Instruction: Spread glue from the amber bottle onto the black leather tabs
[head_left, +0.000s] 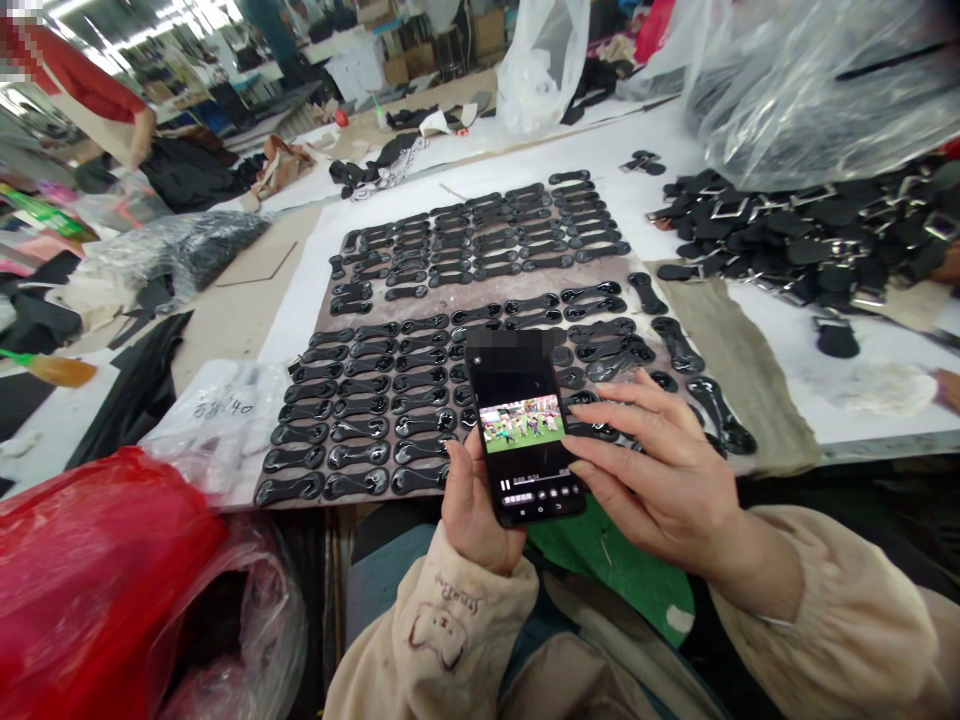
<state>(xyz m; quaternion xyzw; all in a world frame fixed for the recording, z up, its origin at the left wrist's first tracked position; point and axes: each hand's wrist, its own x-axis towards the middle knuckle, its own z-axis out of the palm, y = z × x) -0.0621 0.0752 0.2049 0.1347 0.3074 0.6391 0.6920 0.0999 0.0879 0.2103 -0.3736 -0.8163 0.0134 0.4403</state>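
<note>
A black phone (525, 380) is held upright over the table's near edge, its screen showing a video of people on green ground. My left hand (480, 505) grips it by the lower left side. My right hand (652, 465) is at the phone's right edge, fingers spread and slightly bent, with nothing held in them. Behind the phone, rows of glossy black strap pieces (360, 428) with rounded ends lie on a brownish board (450, 293). A few larger black pieces (720, 412) lie to the right of my right hand.
Black straps with metal buckles (817, 230) are heaped at the right, under clear plastic (832, 100). A red bag (97, 570) fills the lower left. A white plastic bag (540, 65) stands at the back. Another person's arm (139, 130) shows at the upper left.
</note>
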